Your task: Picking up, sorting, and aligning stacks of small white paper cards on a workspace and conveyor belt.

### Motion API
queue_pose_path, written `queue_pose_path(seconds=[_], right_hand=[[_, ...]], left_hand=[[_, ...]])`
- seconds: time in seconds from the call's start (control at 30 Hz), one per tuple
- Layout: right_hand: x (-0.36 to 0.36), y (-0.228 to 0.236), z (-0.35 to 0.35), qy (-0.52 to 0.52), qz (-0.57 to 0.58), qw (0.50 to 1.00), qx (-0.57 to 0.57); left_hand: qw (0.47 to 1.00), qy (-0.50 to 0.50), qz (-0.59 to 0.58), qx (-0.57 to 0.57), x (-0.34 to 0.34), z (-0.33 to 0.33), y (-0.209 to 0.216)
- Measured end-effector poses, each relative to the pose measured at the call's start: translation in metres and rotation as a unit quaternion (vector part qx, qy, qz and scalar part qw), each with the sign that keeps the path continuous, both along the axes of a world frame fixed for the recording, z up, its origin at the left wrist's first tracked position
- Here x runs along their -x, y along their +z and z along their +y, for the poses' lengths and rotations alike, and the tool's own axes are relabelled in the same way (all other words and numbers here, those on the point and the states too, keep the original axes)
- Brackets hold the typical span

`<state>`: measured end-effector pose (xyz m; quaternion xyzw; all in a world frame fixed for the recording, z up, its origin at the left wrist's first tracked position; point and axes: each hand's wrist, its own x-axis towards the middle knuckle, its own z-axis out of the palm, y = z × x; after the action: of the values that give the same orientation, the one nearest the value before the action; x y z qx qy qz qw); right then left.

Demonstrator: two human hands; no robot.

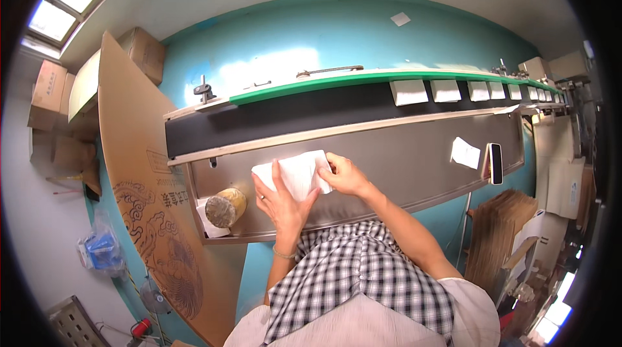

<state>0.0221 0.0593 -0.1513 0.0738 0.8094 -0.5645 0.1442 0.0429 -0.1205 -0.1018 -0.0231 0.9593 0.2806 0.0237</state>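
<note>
The left hand has a wide grip and the right hand a pinched grip on one white paper stack over the brown worktop

The left hand and right hand hide parts of the white tissue stack; a cylinder covers some white paper. On the black belt, the farthest white blocks, probably tissue, are too small to count.
</note>
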Motion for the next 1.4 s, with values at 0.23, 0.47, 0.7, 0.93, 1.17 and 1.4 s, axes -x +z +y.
queue_pose_path(seconds=[0.23,0.47,0.7,0.93,1.17,1.4], right_hand=[[0.049,-0.037,0.055,-0.302,0.000,0.902,0.309],[0.065,-0.018,0.112,-0.464,-0.001,0.834,0.297],[0.018,0.001,0.099,-0.288,0.126,0.949,0.008],[0.029,-0.028,0.177,-0.423,0.237,0.862,-0.148],[0.019,-0.009,0.147,-0.402,0.041,0.911,0.080],[-0.012,0.004,0.046,-0.152,0.096,0.983,-0.031]], left_hand=[[0.999,0.018,-0.021,-0.022,0.003,0.000,0.004],[1.000,0.009,-0.008,-0.022,0.006,0.011,0.002],[1.000,0.007,-0.012,-0.008,0.011,0.015,0.000],[1.000,-0.020,0.006,-0.006,0.015,0.030,0.002],[0.999,-0.032,0.007,0.006,0.010,0.041,-0.001],[0.995,-0.058,0.025,-0.081,0.020,0.059,-0.009]])
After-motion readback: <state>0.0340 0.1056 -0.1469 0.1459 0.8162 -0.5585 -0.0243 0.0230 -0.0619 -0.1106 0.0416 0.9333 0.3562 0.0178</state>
